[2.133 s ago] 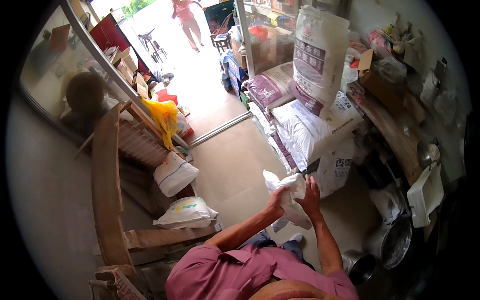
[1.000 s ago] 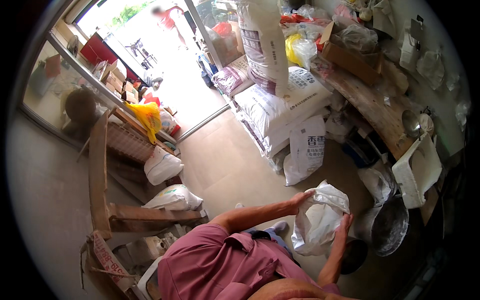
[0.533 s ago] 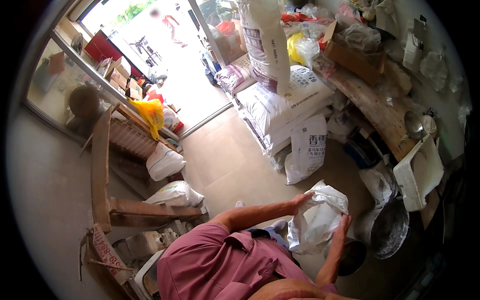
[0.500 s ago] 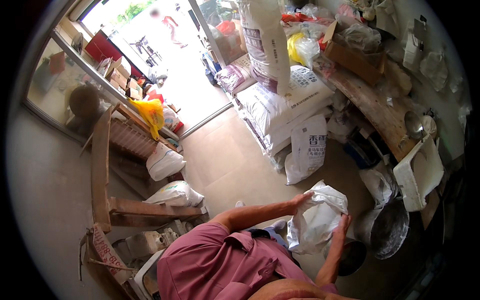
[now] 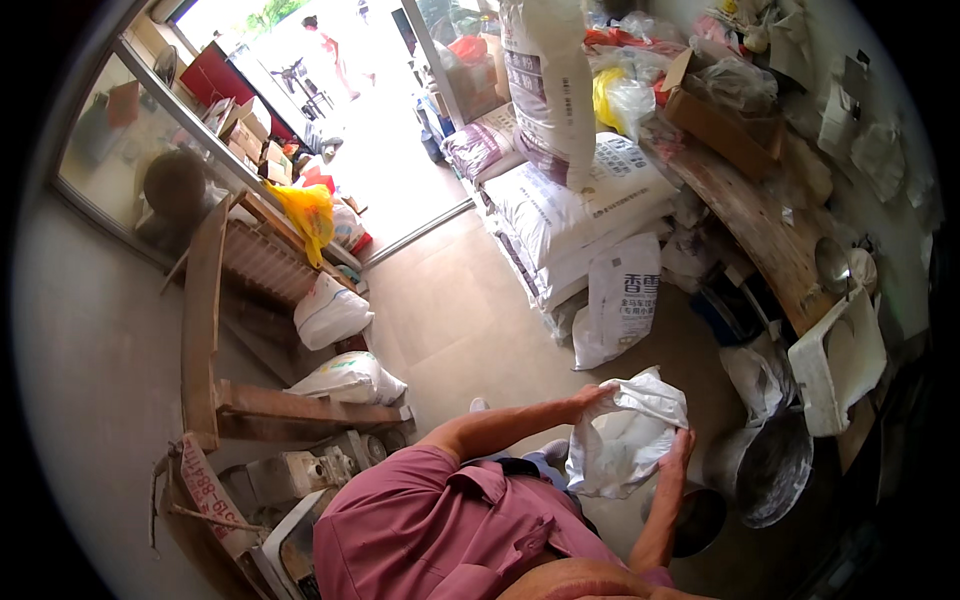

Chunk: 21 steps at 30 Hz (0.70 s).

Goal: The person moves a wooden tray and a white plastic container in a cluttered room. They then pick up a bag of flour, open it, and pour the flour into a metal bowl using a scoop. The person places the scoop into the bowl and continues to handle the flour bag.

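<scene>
A white woven sack [image 5: 590, 462] hangs in front of me, its mouth spread wide. Pale contents or lining show inside; I cannot tell which. My left hand [image 5: 590, 400] is closed on the rim at the sack's left far side. On the right side of the rim, my right hand [image 5: 679, 452] grips the edge, fingers partly hidden by the cloth. Below and right of the sack, a dark round bowl [image 5: 698, 522] sits partly behind my right forearm. Close by on the right leans a large metal basin [image 5: 768, 470] with whitish residue inside.
Full flour sacks [image 5: 585, 225] are stacked ahead, one standing on top, and a printed white sack [image 5: 617, 305] leans against them. A wooden worktop [image 5: 745, 215] runs along the right. At left stands a wooden frame [image 5: 300, 404] with white bags. A person [image 5: 328, 50] is outside the doorway.
The sack's mouth has turned more toward me, showing more of its inside. Both hands have shifted slightly left with it, still gripping the rim.
</scene>
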Tool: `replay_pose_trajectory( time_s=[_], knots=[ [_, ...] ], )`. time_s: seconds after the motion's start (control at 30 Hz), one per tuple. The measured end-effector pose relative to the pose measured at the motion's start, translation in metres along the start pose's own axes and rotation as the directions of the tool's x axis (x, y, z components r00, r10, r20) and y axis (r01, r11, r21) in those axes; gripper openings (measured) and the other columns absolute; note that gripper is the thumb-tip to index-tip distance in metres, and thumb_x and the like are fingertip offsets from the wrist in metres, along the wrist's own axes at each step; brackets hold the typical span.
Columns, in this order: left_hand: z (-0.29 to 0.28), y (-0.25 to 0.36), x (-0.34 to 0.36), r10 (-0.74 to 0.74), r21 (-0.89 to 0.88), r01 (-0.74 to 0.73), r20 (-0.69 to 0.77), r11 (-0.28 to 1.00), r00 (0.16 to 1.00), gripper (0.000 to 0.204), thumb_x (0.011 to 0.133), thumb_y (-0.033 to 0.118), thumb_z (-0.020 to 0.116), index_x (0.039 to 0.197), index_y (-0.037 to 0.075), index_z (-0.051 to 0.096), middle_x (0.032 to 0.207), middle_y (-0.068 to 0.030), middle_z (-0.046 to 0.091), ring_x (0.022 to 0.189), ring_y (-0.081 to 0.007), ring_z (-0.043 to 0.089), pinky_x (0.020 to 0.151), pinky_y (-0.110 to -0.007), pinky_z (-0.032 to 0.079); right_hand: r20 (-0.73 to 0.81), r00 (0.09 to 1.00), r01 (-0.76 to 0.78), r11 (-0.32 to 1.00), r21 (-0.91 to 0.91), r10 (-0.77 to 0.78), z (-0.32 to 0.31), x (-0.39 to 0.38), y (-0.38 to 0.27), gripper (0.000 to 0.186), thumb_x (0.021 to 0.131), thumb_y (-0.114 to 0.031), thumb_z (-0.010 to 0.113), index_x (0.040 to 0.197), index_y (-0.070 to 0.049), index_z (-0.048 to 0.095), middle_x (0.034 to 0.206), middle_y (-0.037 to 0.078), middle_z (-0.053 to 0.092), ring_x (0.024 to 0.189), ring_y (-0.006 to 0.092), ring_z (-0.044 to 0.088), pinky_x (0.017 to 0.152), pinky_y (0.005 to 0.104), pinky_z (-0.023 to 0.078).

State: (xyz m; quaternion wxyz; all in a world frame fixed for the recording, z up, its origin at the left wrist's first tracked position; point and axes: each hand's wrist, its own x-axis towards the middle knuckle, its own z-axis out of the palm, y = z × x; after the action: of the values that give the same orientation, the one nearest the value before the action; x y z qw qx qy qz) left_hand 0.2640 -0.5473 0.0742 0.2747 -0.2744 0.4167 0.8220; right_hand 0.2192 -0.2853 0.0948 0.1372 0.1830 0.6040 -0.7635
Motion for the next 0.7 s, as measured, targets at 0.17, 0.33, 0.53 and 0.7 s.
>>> replay_pose_trajectory(
  time_s=[0.17,0.33,0.53,0.7],
  knots=[
    [-0.008,-0.006,0.006,0.214,0.151,-0.208,-0.029,0.967,0.976,0.056,0.089,0.052,0.065,0.121,0.006,0.061,0.102,-0.0038,0.066,0.090,-0.0163,0.061,0.082,-0.033,0.049,-0.098,0.995,-0.007,0.999,0.044,0.012,-0.003,0.009,0.012,0.033,0.087,-0.023,0.059,0.108,0.003,0.065,0.102,0.009,0.063,0.090,0.0214,0.060,0.079,0.0367,0.050],
    [-0.033,-0.022,0.037,0.504,0.595,-0.366,-0.078,0.716,0.860,0.077,0.087,0.056,0.065,0.139,0.004,0.042,0.115,-0.0142,0.061,0.105,-0.0233,0.059,0.090,-0.038,0.048,-0.088,0.996,-0.020,0.999,0.040,0.023,-0.010,0.013,0.011,0.035,0.088,-0.023,0.057,0.108,0.004,0.066,0.103,0.010,0.064,0.090,0.0214,0.061,0.077,0.0363,0.051],
    [-0.057,-0.033,0.016,0.471,0.799,-0.218,-0.092,0.561,0.877,0.100,0.078,0.058,0.075,0.148,0.005,0.026,0.128,-0.0246,0.054,0.120,-0.0345,0.054,0.099,-0.043,0.046,-0.089,0.996,0.009,0.993,0.120,0.001,-0.024,0.018,0.008,0.039,0.088,-0.024,0.055,0.111,0.006,0.064,0.108,0.013,0.065,0.093,0.0239,0.063,0.080,0.0379,0.053],
    [-0.025,-0.028,-0.017,-0.141,0.583,0.219,-0.176,0.782,0.974,0.093,0.079,0.049,0.076,0.142,-0.004,0.031,0.131,-0.0250,0.053,0.119,-0.0517,0.051,0.084,-0.067,0.048,-0.177,0.981,-0.043,0.977,0.207,0.080,-0.017,0.024,0.001,0.041,0.089,-0.024,0.055,0.115,0.006,0.063,0.115,0.014,0.064,0.099,0.0262,0.063,0.084,0.0393,0.053]
  ],
)
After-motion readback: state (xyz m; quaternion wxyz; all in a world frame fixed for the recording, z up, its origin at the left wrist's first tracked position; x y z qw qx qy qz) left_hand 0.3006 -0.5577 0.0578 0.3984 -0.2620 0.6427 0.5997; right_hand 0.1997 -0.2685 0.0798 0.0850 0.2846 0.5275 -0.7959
